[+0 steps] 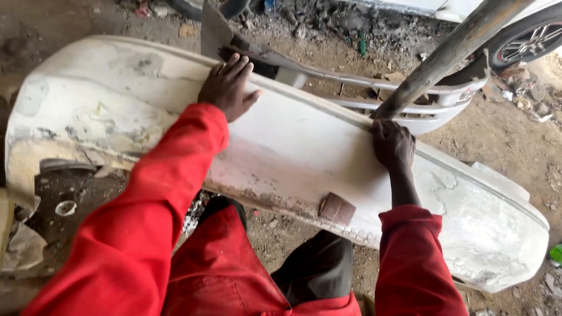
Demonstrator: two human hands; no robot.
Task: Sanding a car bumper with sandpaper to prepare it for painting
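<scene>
Left hand [227, 86] lies flat, fingers spread, on the white bumper [293, 146]. Right hand [392, 143] presses down beside it; whatever sits beneath is hidden. Sandpaper piece [336, 209] lies nearer the body.

I see no labels, signs or screens. Only possible packaging is litter on ground:
- green container piece [556, 254] at frame's right edge, well right of and below my right-hand fingers [383, 127]; cut off, kind unclear.
- small green scrap [362, 44] in dark rubble, above right-hand fingers, well apart.
- reddish scrap [143, 10] on dirt at top, up-left of left-hand fingers [234, 65]; too small to tell if wrapper.
</scene>
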